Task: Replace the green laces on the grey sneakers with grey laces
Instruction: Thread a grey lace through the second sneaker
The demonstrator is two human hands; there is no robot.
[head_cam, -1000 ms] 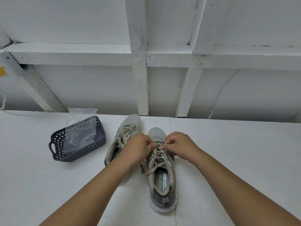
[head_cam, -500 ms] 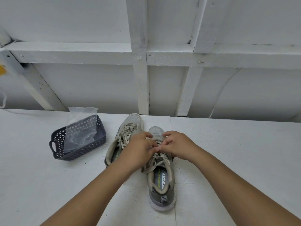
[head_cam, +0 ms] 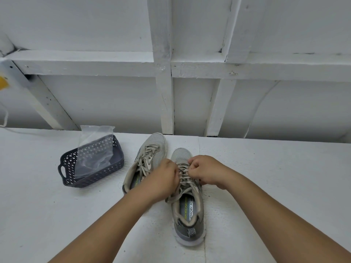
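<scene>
Head view shows the left hand (head_cam: 163, 179) and right hand (head_cam: 206, 170), each grip curled on the laces (head_cam: 185, 176) of the nearer sneaker (head_cam: 188, 198) on the surface (head_cam: 266, 177), apparently mid-lacing; next, pulling them loose or snug.

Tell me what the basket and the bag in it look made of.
Basket: probably moulded plastic, dark matte blue-grey, going by its perforated lattice walls and cut-out handle. Bag: thin clear plastic film, glossy and creased; the lattice shows through it.
</scene>
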